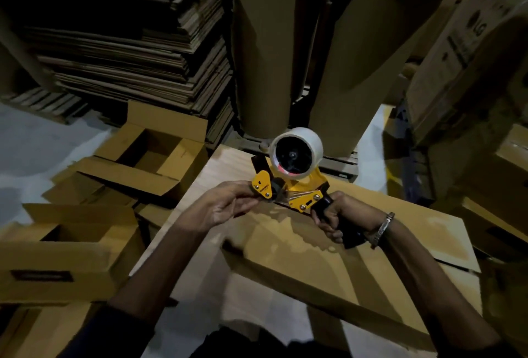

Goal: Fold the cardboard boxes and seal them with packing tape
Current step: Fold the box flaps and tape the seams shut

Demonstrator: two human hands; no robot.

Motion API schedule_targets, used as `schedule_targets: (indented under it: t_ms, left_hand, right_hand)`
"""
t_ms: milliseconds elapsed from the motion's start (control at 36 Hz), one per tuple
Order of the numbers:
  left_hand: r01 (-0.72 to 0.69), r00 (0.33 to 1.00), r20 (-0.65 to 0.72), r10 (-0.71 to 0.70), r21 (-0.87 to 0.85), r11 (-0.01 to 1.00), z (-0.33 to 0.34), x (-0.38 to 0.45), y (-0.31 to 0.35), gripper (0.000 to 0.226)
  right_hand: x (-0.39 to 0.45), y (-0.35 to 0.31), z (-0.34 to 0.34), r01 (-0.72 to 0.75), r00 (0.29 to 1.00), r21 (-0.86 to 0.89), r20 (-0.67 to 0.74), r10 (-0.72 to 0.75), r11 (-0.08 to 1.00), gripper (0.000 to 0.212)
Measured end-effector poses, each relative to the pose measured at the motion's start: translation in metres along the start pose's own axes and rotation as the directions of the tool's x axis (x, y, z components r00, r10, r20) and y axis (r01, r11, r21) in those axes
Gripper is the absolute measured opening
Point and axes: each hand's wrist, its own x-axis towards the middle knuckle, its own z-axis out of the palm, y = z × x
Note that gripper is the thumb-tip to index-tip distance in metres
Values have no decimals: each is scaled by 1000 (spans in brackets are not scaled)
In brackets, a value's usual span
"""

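The right hand (337,222) grips the tape gun (294,183) by its handle while the left hand (225,206) pinches its front end, probably to pull tape free, above the box (328,257).

- This is a warehouse or packing area, dim and crowded with cardboard.
- A tall stack of flattened cartons (134,51) fills the back left.
- Large upright rolls of brown paper (265,43) stand on a wooden pallet (340,160) behind the work spot.
- Open, assembled cardboard boxes (151,154) sit on the pale floor (37,140) at left.
- Printed shipping cartons (468,51) are piled at right.
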Motion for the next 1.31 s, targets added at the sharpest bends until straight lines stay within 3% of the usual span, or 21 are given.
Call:
schedule_targets:
  t_ms: [222,333,500,611,806,861,1028,1111,1167,1306]
  left_hand:
    - [-26,1000,3,26,92,995,-40,15,27,38]
    - [-70,997,-6,71,60,996,-55,21,19,38]
    - [-79,997,-25,78,-37,996,-71,37,2,14]
    - [-108,993,-49,104,-75,991,-75,50,-7,21]
    - [-106,994,-39,101,-178,978,-66,56,-29,29]
    - [-131,989,-96,116,-167,977,-59,55,-33,31]
    - [-277,912,-313,265,7,961,-43,54,-42,27]
    - [-345,776,-375,507,421,839,-37,56,-53,13]
    - [-325,719,-350,601,595,735,-40,54,-62,19]
    - [-476,708,-96,699,666,574,-53,44,-75,16]
  right_hand:
    - [44,-19,3,-8,997,-145,-79,-4,989,11]
    - [64,-15,3,-58,994,-166,-105,41,984,11]
    - [90,-1,2,-119,986,-170,-136,96,978,18]
    - [97,6,2,-117,986,-149,-136,97,982,25]
    - [96,3,2,-124,986,-174,-136,101,977,5]
    - [97,4,1,-134,984,-185,-140,109,974,6]
    - [98,-2,1,-131,988,-251,-107,106,959,19]
    - [100,-3,-3,-142,988,-261,-96,120,955,19]
    - [101,-1,-6,-146,988,-258,-91,127,955,19]
    - [105,4,-11,-161,986,-246,-90,143,956,22]
